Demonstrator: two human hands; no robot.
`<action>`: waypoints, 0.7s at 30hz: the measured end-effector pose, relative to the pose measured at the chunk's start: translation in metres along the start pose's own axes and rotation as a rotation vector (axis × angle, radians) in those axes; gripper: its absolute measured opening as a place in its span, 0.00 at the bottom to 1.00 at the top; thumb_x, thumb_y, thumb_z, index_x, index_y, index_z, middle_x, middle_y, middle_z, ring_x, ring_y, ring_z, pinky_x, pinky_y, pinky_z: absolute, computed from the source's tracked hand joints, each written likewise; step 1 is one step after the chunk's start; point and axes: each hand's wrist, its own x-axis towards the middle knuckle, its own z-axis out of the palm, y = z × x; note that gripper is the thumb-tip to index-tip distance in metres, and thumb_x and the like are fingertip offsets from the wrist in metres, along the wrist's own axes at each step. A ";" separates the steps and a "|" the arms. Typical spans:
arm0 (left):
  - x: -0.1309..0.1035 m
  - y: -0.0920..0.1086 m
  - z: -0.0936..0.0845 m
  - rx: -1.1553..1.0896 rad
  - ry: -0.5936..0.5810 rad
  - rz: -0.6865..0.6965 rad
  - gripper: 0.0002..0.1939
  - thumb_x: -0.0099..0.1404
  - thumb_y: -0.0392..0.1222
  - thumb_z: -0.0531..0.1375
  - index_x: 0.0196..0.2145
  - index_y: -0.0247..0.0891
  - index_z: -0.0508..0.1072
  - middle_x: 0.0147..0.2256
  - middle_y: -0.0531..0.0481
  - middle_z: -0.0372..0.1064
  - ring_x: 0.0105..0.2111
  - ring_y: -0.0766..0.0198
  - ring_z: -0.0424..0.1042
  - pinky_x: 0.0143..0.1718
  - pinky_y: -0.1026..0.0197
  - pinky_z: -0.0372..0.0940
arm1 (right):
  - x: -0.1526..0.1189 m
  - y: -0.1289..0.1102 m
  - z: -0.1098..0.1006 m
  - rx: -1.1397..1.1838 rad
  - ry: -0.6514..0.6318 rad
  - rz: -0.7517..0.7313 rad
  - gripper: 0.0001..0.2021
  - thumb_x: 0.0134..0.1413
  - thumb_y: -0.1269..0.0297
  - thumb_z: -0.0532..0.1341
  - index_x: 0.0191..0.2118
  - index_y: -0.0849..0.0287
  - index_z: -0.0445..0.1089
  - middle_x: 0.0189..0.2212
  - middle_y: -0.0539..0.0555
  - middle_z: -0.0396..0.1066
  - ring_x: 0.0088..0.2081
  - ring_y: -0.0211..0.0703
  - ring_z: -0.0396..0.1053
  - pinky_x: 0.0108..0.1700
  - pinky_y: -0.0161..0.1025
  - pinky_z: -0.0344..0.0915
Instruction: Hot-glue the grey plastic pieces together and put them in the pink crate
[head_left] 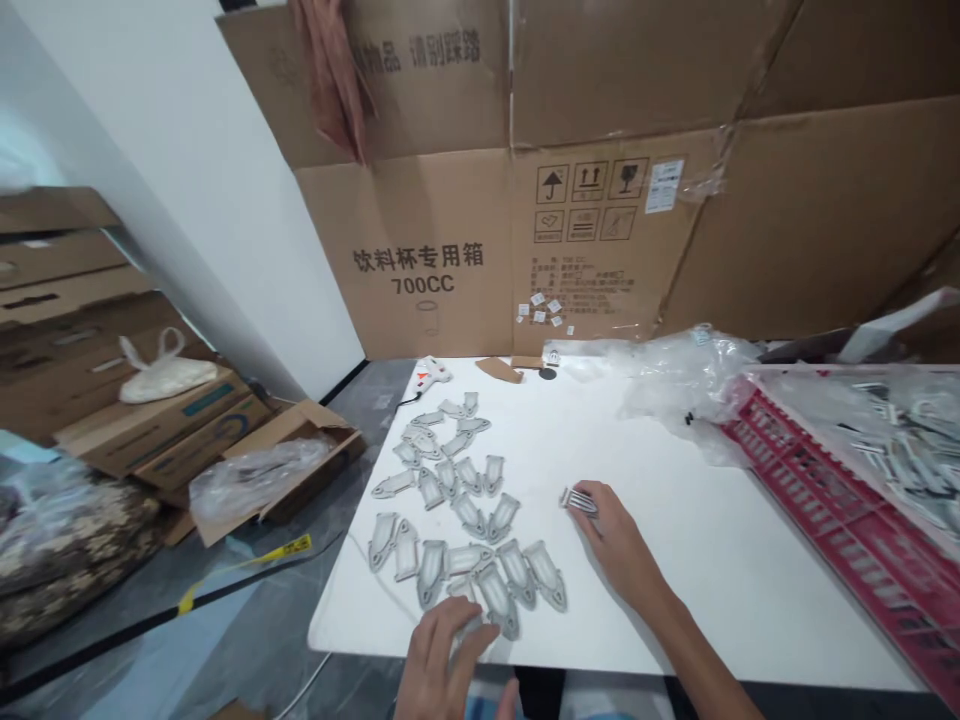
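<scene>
My left hand (448, 648) is at the front edge of the white table (637, 620), fingers bent and apart, thumb away from them. Its fingertips reach over a grey plastic part (463, 592) and partly hide it; whether they touch it I cannot tell. Several more translucent grey, tongue-shaped parts (431, 572) with a looped tip are spread over the table's left half. To the right of them my right hand (611, 535) is closed on a small bundle of thin silver strips (580, 501), pinched between thumb and fingers above the tabletop.
A magenta plastic crate (810, 510) with silver pieces in clear bags stands on the right. Crumpled clear plastic (682, 375) lies behind it. A white glue-gun-like tool (430, 374) and cardboard scraps (501, 369) lie at the back, before a cardboard wall (435, 200). Open box (300, 470) at left.
</scene>
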 end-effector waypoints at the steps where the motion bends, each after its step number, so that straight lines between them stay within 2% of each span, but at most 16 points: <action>1: 0.000 -0.005 -0.003 -0.001 0.020 -0.018 0.19 0.67 0.40 0.65 0.54 0.54 0.74 0.54 0.41 0.77 0.59 0.42 0.76 0.61 0.36 0.75 | -0.009 -0.002 0.000 0.000 0.027 0.043 0.16 0.68 0.45 0.64 0.48 0.52 0.76 0.46 0.58 0.79 0.48 0.58 0.75 0.55 0.54 0.67; 3: 0.001 -0.015 -0.008 -0.010 0.047 -0.068 0.19 0.69 0.43 0.64 0.56 0.54 0.72 0.56 0.40 0.75 0.62 0.40 0.73 0.61 0.33 0.75 | -0.031 -0.007 0.005 0.027 0.088 0.120 0.18 0.68 0.42 0.64 0.49 0.51 0.74 0.47 0.58 0.79 0.48 0.59 0.76 0.54 0.53 0.67; 6: 0.003 -0.027 -0.012 -0.034 0.042 -0.121 0.20 0.72 0.46 0.62 0.60 0.54 0.69 0.60 0.38 0.72 0.64 0.41 0.72 0.59 0.35 0.77 | -0.068 -0.017 0.021 0.101 0.194 0.196 0.22 0.66 0.40 0.66 0.54 0.51 0.71 0.53 0.59 0.78 0.56 0.61 0.75 0.58 0.53 0.66; 8: 0.005 -0.031 -0.009 -0.041 -0.001 -0.092 0.25 0.73 0.48 0.62 0.65 0.54 0.67 0.64 0.37 0.70 0.67 0.41 0.70 0.61 0.36 0.77 | -0.089 -0.027 0.035 0.140 0.221 0.215 0.22 0.66 0.42 0.67 0.55 0.51 0.71 0.56 0.61 0.77 0.58 0.62 0.73 0.59 0.54 0.66; 10: 0.008 -0.029 -0.002 -0.031 -0.093 0.001 0.34 0.73 0.51 0.63 0.72 0.53 0.60 0.70 0.37 0.65 0.72 0.39 0.65 0.65 0.33 0.75 | -0.101 -0.036 0.049 0.154 0.204 0.188 0.22 0.64 0.44 0.70 0.55 0.50 0.73 0.55 0.61 0.76 0.57 0.63 0.72 0.61 0.56 0.65; 12: 0.013 -0.021 0.011 -0.010 -0.198 0.102 0.43 0.72 0.56 0.64 0.78 0.50 0.52 0.75 0.36 0.59 0.75 0.35 0.61 0.68 0.30 0.72 | -0.105 -0.042 0.058 0.103 0.155 0.135 0.21 0.63 0.46 0.72 0.56 0.48 0.76 0.54 0.60 0.76 0.56 0.65 0.70 0.62 0.58 0.63; 14: 0.015 -0.010 0.028 0.014 -0.261 0.157 0.48 0.72 0.59 0.64 0.80 0.48 0.48 0.78 0.36 0.53 0.76 0.34 0.58 0.68 0.28 0.71 | -0.104 -0.041 0.061 -0.024 0.098 0.063 0.18 0.67 0.48 0.69 0.58 0.45 0.76 0.55 0.59 0.76 0.53 0.64 0.68 0.61 0.60 0.62; 18: 0.019 0.016 0.061 0.086 -0.206 0.089 0.42 0.74 0.51 0.62 0.80 0.51 0.51 0.80 0.47 0.48 0.78 0.41 0.55 0.74 0.35 0.66 | -0.095 -0.021 0.056 -0.307 0.025 -0.122 0.15 0.79 0.53 0.56 0.63 0.45 0.71 0.57 0.57 0.74 0.50 0.58 0.67 0.56 0.58 0.66; 21: 0.029 0.032 0.073 0.096 -0.180 0.067 0.37 0.75 0.48 0.60 0.78 0.49 0.57 0.80 0.49 0.47 0.80 0.43 0.51 0.75 0.37 0.64 | -0.081 -0.005 0.051 -0.456 0.052 -0.183 0.16 0.81 0.54 0.53 0.65 0.48 0.68 0.58 0.59 0.72 0.52 0.57 0.67 0.55 0.57 0.67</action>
